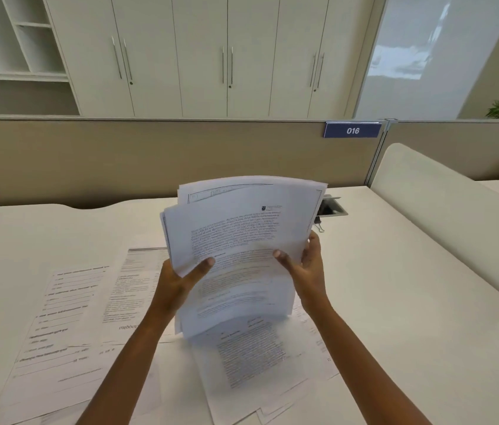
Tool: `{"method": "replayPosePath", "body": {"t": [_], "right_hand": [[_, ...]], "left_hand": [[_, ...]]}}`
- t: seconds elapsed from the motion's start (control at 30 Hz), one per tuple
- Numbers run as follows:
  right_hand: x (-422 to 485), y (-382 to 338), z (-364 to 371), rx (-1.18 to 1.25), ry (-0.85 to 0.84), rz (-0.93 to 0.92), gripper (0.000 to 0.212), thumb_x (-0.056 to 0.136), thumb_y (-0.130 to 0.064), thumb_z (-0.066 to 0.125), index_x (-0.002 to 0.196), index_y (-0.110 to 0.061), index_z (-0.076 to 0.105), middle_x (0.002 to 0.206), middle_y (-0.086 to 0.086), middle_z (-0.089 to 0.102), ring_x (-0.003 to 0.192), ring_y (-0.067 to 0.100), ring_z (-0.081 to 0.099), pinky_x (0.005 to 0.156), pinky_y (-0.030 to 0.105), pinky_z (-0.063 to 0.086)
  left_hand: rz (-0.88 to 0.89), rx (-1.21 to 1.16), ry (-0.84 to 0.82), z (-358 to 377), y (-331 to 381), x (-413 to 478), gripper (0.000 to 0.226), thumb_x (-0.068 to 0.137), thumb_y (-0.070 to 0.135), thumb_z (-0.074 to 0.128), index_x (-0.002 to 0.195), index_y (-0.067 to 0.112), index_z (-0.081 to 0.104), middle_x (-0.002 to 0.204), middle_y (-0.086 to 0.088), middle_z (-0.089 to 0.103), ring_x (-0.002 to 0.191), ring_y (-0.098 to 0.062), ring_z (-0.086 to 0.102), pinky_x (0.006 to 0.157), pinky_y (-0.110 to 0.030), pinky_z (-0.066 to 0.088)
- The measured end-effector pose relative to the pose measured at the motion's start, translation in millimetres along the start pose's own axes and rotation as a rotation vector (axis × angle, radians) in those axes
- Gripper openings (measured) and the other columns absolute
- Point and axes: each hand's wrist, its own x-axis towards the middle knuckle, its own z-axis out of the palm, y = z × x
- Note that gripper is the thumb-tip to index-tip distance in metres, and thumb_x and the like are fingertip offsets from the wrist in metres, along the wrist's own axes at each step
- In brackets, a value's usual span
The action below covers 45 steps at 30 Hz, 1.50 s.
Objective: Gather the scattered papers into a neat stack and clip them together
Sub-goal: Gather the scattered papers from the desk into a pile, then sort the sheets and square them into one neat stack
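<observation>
Head view: your bundle of papers point(242, 240) stands upright on its bottom edge over the table point(395, 302), likely so the sheets can be squared. Your left hand point(180, 280) and right hand point(309, 265) pinch its sides, fingers point(206, 263) closed on the sheets (tops fanned, not yet even). Loose pages point(67, 317) lie flat on the table around it. A binder clip point(319, 223) waits just behind, partly hidden.
</observation>
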Motion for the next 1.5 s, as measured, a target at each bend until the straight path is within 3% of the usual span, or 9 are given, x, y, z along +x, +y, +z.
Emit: {"method": "replayPosePath", "body": {"t": [0.2, 0.3, 0.43, 0.53, 0.67, 0.8, 1.07, 1.3, 1.5], "right_hand": [[-12.4, 22.9, 0.4, -0.081, 0.000, 0.120, 0.049, 0.082, -0.011, 0.064, 0.125, -0.017, 0.041, 0.123, 0.008, 0.056, 0.109, 0.026, 0.058, 0.092, 0.047, 0.052], [-21.4, 38.4, -1.8, -0.106, 0.011, 0.172, 0.043, 0.085, -0.008, 0.061, 0.125, -0.010, 0.045, 0.122, 0.011, 0.057, 0.108, 0.028, 0.058, 0.093, 0.046, 0.052], [-24.8, 48.5, -4.5, -0.123, 0.083, 0.202, 0.022, 0.089, -0.005, 0.054, 0.111, -0.007, 0.055, 0.108, 0.010, 0.061, 0.097, 0.031, 0.060, 0.080, 0.034, 0.053], [-21.3, 41.8, -6.2, -0.146, 0.064, 0.142, 0.012, 0.091, -0.007, 0.051, 0.101, -0.012, 0.054, 0.098, 0.004, 0.062, 0.087, 0.024, 0.059, 0.075, 0.027, 0.053], [-13.9, 29.2, -13.2, -0.095, 0.035, 0.081, 0.021, 0.088, -0.010, 0.056, 0.107, -0.011, 0.046, 0.102, 0.005, 0.061, 0.090, 0.017, 0.063, 0.073, 0.025, 0.058], [-8.9, 20.7, -16.1, -0.093, 0.013, 0.067, 0.027, 0.087, -0.011, 0.057, 0.112, -0.011, 0.046, 0.105, 0.007, 0.061, 0.089, 0.013, 0.063, 0.066, 0.016, 0.056], [-9.0, 11.9, -3.5, -0.027, 0.060, 0.063, 0.020, 0.091, -0.005, 0.049, 0.109, -0.010, 0.054, 0.107, 0.008, 0.063, 0.096, 0.033, 0.062, 0.084, 0.046, 0.054], [-9.3, 5.7, -9.2, -0.036, -0.045, 0.070, 0.023, 0.088, -0.006, 0.054, 0.110, -0.013, 0.051, 0.110, 0.008, 0.061, 0.095, 0.026, 0.062, 0.082, 0.038, 0.056], [-10.4, 5.6, -9.3, -0.007, -0.067, 0.065, 0.024, 0.087, -0.007, 0.056, 0.104, -0.024, 0.054, 0.102, -0.004, 0.065, 0.086, 0.014, 0.066, 0.069, 0.024, 0.058]], "left_hand": [[-0.119, -0.136, 0.090, 7.5, -29.4, -26.1, 0.076, 0.028, 0.076, 0.073, 0.092, 0.039, 0.059, 0.087, 0.020, 0.070, 0.083, -0.001, 0.068, 0.071, -0.021, 0.057], [-0.114, -0.059, 0.182, 15.1, -38.2, -39.2, 0.097, 0.033, 0.080, 0.068, 0.111, 0.024, 0.054, 0.112, -0.004, 0.062, 0.105, -0.023, 0.060, 0.089, -0.043, 0.052], [-0.120, -0.080, 0.234, 23.7, -31.5, -46.5, 0.084, 0.033, 0.087, 0.059, 0.097, 0.031, 0.053, 0.094, 0.014, 0.061, 0.087, -0.003, 0.058, 0.069, -0.007, 0.052], [-0.113, -0.121, 0.234, 24.1, -28.1, -39.2, 0.100, 0.031, 0.086, 0.062, 0.104, 0.017, 0.055, 0.096, 0.005, 0.061, 0.085, -0.012, 0.060, 0.071, -0.021, 0.054], [0.018, -0.137, 0.221, 13.1, -8.4, -21.4, 0.045, 0.070, 0.051, 0.067, 0.101, 0.021, 0.058, 0.097, 0.001, 0.065, 0.094, -0.017, 0.066, 0.068, -0.016, 0.054], [0.091, -0.152, 0.208, 3.6, 17.4, -9.0, 0.066, 0.049, 0.080, 0.061, 0.090, 0.029, 0.057, 0.079, 0.019, 0.069, 0.073, 0.005, 0.066, 0.054, -0.008, 0.051], [0.104, -0.146, 0.194, 12.4, 38.0, -2.7, 0.069, 0.039, 0.084, 0.061, 0.085, 0.033, 0.059, 0.076, 0.014, 0.067, 0.068, 0.003, 0.068, 0.050, -0.010, 0.051], [0.444, -0.033, 0.213, -8.4, 89.9, 18.1, 0.040, 0.076, 0.038, 0.058, 0.115, 0.034, 0.052, 0.105, 0.009, 0.060, 0.091, -0.002, 0.055, 0.083, -0.014, 0.043], [0.481, -0.007, 0.297, -4.2, 117.6, 27.6, 0.006, 0.079, 0.039, 0.058, 0.080, 0.034, 0.061, 0.084, 0.006, 0.062, 0.074, -0.003, 0.054, 0.065, -0.012, 0.040]]}}
